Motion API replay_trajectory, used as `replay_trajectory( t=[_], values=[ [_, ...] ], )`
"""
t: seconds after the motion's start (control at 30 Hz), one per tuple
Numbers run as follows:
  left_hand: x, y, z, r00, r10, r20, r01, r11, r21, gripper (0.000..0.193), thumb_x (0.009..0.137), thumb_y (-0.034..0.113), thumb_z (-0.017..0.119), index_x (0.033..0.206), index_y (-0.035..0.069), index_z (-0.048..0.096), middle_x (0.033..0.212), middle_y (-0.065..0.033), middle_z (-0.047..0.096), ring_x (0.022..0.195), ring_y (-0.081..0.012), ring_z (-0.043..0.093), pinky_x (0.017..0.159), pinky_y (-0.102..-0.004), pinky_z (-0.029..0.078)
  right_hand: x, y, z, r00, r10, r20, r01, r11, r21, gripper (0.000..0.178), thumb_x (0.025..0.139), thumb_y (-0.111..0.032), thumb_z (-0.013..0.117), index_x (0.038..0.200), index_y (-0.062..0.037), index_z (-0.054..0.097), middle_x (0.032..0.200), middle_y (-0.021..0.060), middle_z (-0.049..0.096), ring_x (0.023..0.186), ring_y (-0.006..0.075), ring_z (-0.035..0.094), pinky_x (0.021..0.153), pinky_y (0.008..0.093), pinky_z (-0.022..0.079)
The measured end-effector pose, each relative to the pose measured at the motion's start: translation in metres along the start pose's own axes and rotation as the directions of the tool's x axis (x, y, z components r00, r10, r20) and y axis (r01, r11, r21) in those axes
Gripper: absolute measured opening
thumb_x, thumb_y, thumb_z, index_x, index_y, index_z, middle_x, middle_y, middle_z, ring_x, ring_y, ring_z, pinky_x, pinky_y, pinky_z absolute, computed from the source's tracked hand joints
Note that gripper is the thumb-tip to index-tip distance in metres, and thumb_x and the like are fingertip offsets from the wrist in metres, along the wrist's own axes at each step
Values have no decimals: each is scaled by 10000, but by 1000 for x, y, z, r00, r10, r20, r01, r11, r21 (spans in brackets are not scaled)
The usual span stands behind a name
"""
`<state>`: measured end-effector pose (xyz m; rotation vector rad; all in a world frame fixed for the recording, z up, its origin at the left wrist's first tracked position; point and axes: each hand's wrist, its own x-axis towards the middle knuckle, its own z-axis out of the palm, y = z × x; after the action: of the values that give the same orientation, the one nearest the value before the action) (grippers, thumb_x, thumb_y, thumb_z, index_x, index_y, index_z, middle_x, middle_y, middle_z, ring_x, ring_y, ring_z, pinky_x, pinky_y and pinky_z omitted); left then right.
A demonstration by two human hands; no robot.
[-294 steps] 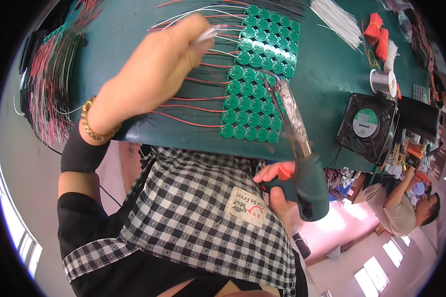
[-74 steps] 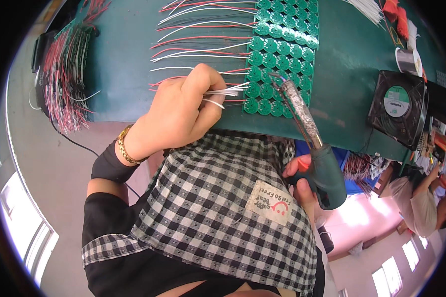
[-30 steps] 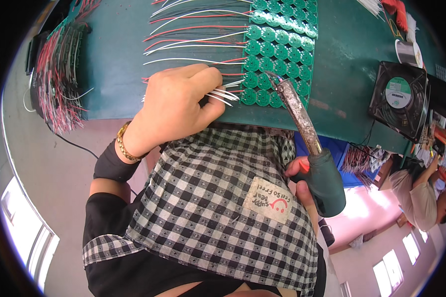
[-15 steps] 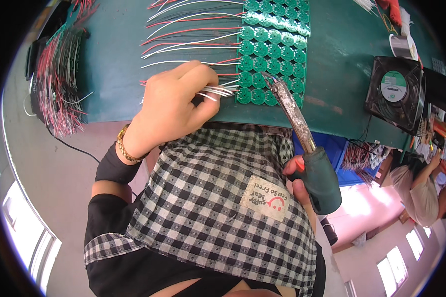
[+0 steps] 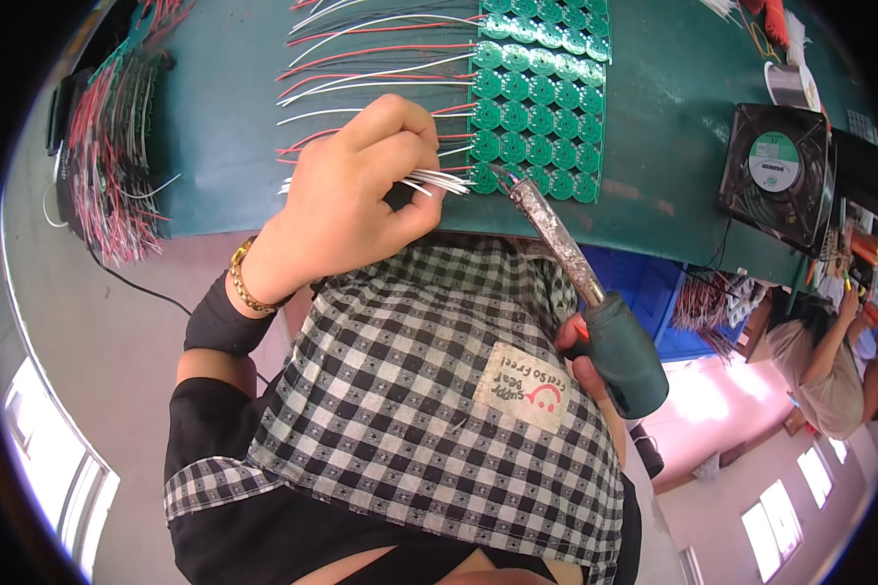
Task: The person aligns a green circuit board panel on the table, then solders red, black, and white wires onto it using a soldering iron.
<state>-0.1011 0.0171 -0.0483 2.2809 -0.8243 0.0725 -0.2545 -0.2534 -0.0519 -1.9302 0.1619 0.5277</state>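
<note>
My left hand (image 5: 366, 190) pinches a small bundle of white wires (image 5: 444, 181), their ends pointing at the left edge of a green circuit board panel (image 5: 541, 117). The panel carries rows of round boards, with red, white and black wires (image 5: 380, 82) running left from it. In my right hand (image 5: 585, 370), partly hidden behind the handle, is a soldering iron (image 5: 568, 244) with a dark green grip and a stained metal barrel. Its tip is over the panel's nearest row, close to the white wire ends; whether it touches cannot be made out.
A black fan (image 5: 776, 175) and a solder spool (image 5: 792, 88) stand on the right of the green table (image 5: 215, 127). Wired boards (image 5: 117, 156) hang in a heap at far left. Beyond a blue bin (image 5: 644, 283) at lower right, another person (image 5: 819, 361) works.
The soldering iron's tip has moved left and nearer, to the panel's nearest row. My left hand has shifted slightly right with the white wires. The panel sits slightly farther away in view.
</note>
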Motion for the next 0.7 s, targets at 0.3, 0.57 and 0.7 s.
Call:
replay_trajectory(
  t=[0.3,0.57,0.7],
  values=[
    [-4,1,-1,997,-78,7,78,996,-34,164,623,31,658,747,55,553,848,-21,583,569,-184,536,498,-287,442,-8,11,-3,993,-101,60,116,927,-356,224,698,-25,583,921,-20,564,844,35,562,754,127,514,721,257,418],
    [-4,-3,1,999,-40,-36,38,998,-53,163,617,28,656,745,49,557,847,-24,596,528,-161,511,471,-271,425,-7,22,6,995,-98,-21,94,988,-123,222,744,-179,627,898,-25,583,819,44,573,749,143,527,697,270,420],
    [-5,-2,1,997,-76,-30,74,995,-66,159,617,24,659,744,49,568,856,-22,603,521,-152,508,458,-266,417,-7,39,0,996,-80,45,86,986,-146,302,775,-310,649,894,-39,593,843,36,579,793,141,533,702,256,421]
  ],
)
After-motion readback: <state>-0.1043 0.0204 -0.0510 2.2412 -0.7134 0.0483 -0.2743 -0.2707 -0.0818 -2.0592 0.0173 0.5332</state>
